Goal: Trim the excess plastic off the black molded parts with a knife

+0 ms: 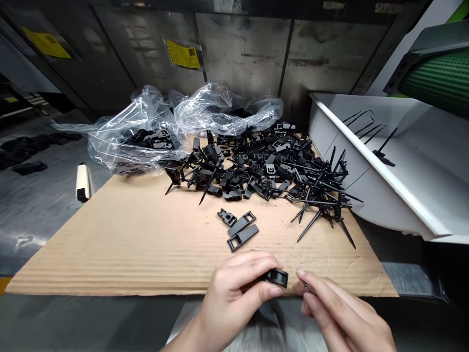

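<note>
Between the thumb and fingers of my left hand [238, 288] is a black plastic part [277, 277], its hollow end facing right. My right hand [337, 308] is closed in a pinch just to the right, apart from that part. A small dark bit shows at its fingertips, too little to name. Beyond my hands, a few loose black plastic parts [243, 237] with square openings lie on the cardboard [146, 239]. Farther back is a large heap of similar black parts [256, 166], with thin pointed black rods [311, 226] sticking out at its right side.
A clear plastic bag [146, 122] with black parts in it lies at the back left. On the right stands a grey bin [432, 166] holding several thin black pieces. A cream-coloured block [82, 182] sits left of the cardboard. A metal wall [242, 54] closes off the back.
</note>
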A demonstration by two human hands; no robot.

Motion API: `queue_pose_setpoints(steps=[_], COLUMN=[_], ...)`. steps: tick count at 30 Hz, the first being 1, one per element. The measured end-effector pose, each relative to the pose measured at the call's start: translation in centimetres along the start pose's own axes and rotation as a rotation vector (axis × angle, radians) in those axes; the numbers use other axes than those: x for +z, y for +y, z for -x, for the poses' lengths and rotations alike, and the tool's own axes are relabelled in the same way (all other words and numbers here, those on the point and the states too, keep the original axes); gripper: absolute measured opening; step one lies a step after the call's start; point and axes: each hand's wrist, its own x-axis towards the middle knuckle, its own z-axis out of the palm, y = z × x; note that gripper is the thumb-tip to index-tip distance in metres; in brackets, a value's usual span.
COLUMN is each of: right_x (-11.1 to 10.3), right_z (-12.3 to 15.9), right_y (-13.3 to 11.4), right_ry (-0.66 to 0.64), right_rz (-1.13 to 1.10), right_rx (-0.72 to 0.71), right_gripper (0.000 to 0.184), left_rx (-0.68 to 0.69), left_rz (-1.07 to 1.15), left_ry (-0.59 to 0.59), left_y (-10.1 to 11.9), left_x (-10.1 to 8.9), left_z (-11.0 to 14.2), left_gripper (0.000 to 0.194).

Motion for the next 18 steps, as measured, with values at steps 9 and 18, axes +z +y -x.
queue_pose_setpoints(steps=[9,18], right_x=[0.10,0.02], right_z=[0.32,-0.16], right_y=[0.83,0.14], right_ry=[-0.139,-0.195], right_rz=[0.067,0.096], right_rx=[-0.058,-0.033], right_gripper=[0.035,0.022], left_rx=[-0.016,-0.031], left_rz=[-0.044,-0.040], left_ry=[-0.047,-0.107], left_y=[0.36,0.21], left_x=[-0.05,-0.21], left_z=[-0.06,-0.09], left_gripper=[0.013,0.025])
